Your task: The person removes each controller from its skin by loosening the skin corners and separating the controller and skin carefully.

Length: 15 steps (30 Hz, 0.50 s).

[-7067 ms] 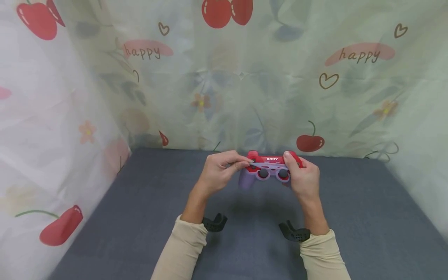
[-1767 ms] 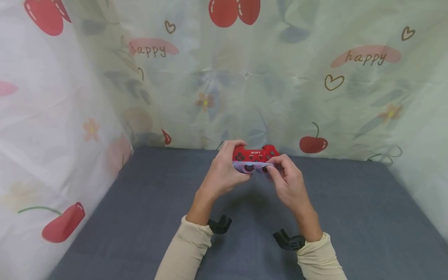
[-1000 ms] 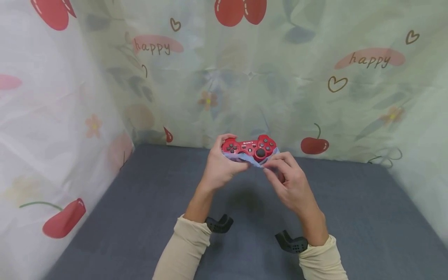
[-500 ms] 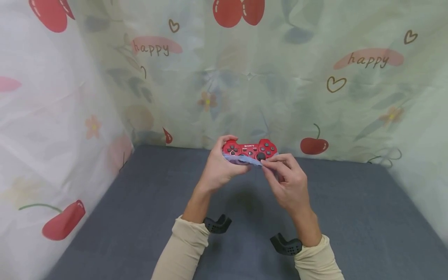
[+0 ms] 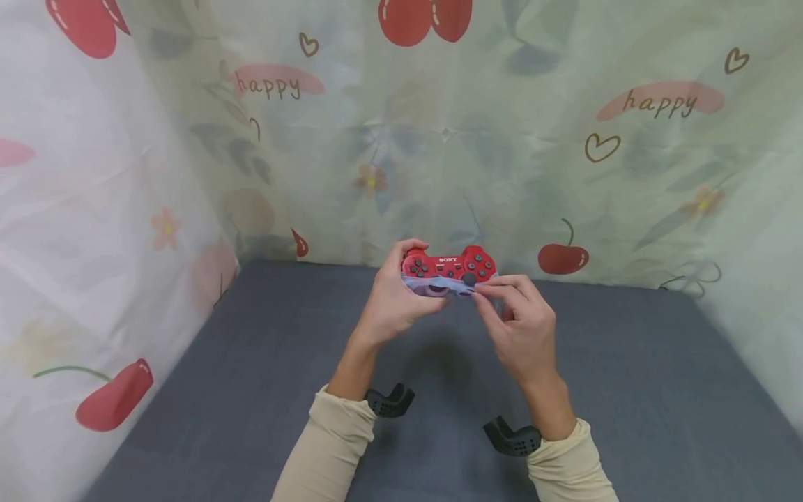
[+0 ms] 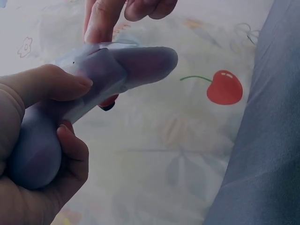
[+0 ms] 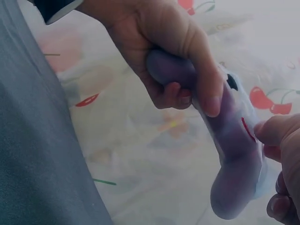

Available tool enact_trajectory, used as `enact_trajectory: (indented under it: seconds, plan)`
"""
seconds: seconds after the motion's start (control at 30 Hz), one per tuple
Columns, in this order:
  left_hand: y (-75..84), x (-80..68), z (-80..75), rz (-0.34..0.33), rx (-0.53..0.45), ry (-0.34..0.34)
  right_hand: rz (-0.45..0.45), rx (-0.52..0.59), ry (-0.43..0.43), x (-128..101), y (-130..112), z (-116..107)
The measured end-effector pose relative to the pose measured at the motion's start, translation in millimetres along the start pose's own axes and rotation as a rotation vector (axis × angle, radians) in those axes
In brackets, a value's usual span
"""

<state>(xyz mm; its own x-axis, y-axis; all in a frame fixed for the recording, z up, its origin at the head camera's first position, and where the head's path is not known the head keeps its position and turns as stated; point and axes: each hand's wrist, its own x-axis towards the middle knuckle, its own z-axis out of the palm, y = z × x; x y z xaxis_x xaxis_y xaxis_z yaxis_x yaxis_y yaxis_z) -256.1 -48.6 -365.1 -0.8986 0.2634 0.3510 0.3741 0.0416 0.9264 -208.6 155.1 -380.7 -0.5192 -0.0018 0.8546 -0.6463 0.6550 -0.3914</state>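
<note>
- Cherry-print curtain [image 5: 188, 139] behind & at left, grey table [image 5: 627, 390] below.
- Red Sony controller [image 5: 448, 266] held up over table's far edge, purple silicone cover [image 5: 433, 287] half on.
- Left hand [image 5: 392, 307] fingers wrapped round controller's left grip.
- Right hand [image 5: 521, 328] thumb + forefinger pinching cover's right edge.

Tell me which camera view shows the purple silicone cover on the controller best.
The right wrist view: the purple cover fills the frame, wrapping the back, with the left hand gripping it. The left wrist view shows one covered handle; the head view shows only a thin strip under the red controller.
</note>
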Motion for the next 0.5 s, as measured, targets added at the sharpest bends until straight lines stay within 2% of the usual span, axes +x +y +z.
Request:
enact_trajectory:
  seconds: [0.1, 0.3, 0.43, 0.5]
  plan:
    - [1.1, 0.0, -0.4, 0.025, 0.021, -0.006, 0.003, 0.028, -0.013, 3, 1, -4]
    - [1.5, 0.8, -2.0, 0.033, -0.009, -0.017, 0.030, 0.079, -0.070, 7, 5, -14]
    - [-0.2, 0.9, -1.0, 0.013, -0.013, -0.035, 0.095, 0.044, -0.058, 6, 10, -19]
    - [-0.9, 1.0, 0.2, 0.008, -0.017, -0.055, 0.164, 0.021, -0.066, 6, 10, -21]
